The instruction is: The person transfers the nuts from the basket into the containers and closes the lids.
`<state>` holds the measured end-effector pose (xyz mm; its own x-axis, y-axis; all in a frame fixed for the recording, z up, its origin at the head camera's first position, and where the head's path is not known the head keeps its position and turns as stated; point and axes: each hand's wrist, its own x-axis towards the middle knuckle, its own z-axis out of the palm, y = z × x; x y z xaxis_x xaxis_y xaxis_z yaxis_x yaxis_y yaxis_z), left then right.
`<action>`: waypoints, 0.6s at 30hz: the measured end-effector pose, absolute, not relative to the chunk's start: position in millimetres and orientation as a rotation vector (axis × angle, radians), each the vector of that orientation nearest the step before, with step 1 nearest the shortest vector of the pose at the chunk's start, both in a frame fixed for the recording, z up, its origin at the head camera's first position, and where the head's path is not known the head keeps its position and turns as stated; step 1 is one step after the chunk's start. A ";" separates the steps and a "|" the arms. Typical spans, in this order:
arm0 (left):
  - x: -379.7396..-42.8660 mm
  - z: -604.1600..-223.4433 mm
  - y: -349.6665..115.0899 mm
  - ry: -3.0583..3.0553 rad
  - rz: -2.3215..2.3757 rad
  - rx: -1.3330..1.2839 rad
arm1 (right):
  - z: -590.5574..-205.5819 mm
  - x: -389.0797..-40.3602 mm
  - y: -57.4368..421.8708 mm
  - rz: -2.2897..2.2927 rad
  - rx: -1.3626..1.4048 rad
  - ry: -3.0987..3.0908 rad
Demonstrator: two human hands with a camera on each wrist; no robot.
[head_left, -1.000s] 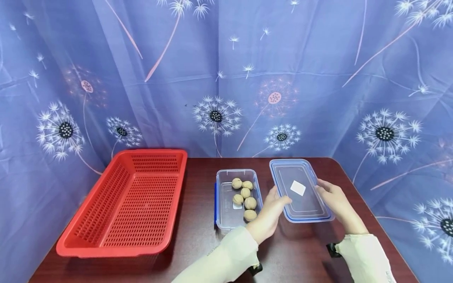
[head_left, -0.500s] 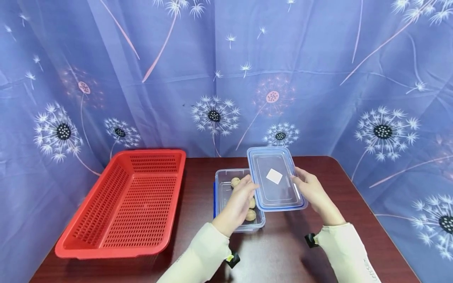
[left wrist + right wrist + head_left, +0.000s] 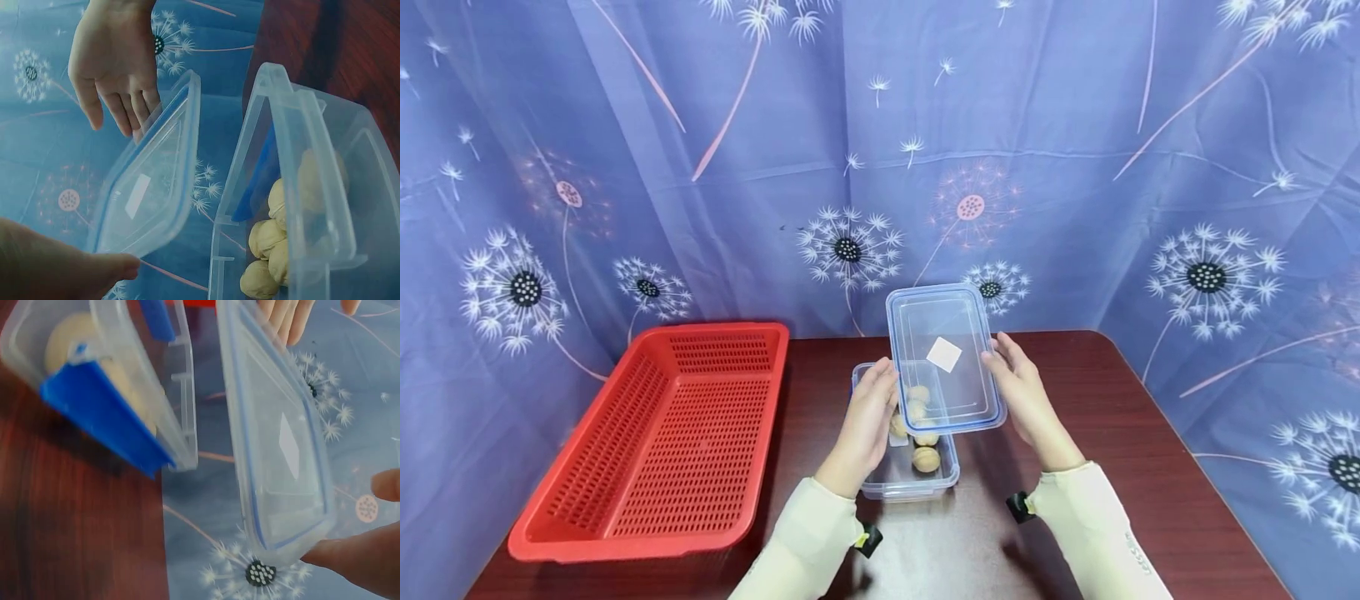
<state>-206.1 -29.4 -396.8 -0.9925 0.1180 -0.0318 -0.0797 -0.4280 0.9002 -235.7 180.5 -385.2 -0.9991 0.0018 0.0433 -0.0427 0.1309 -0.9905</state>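
A clear plastic lid (image 3: 955, 321) with a blue seal and a white sticker is held tilted above the clear food box (image 3: 910, 487). My left hand (image 3: 861, 429) holds its left edge; the fingertips are right at the rim. On the lid's right edge my right hand (image 3: 1028, 404) grips with the thumb near the top face. Several walnuts (image 3: 926, 459) lie in the box, some seen through the lid. In the left wrist view, the lid (image 3: 150, 175) stands beside the box's open top. A blue latch flap (image 3: 103, 412) hangs from the box in the right wrist view.
A big red perforated plastic basket (image 3: 692, 450) stands on the left of the dark reddish-brown table (image 3: 1112, 417). Behind the table hangs a blue curtain (image 3: 760, 242) with dandelion prints, which also runs along both sides.
Both hands have carried the lid left from beside the box to over it, raising it a little. The lid now overlaps the walnuts in the head view. The basket and box stay put.
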 end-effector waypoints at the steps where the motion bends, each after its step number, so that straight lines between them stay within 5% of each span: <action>1: -206.6 -396.9 -30.5 1.595 2.588 0.047 | -385.4 -236.2 178.4 2.097 0.032 -2.292; 18: -215.0 -389.5 -34.8 1.477 2.874 -0.101 | -385.2 -239.2 152.9 2.517 0.206 -1.854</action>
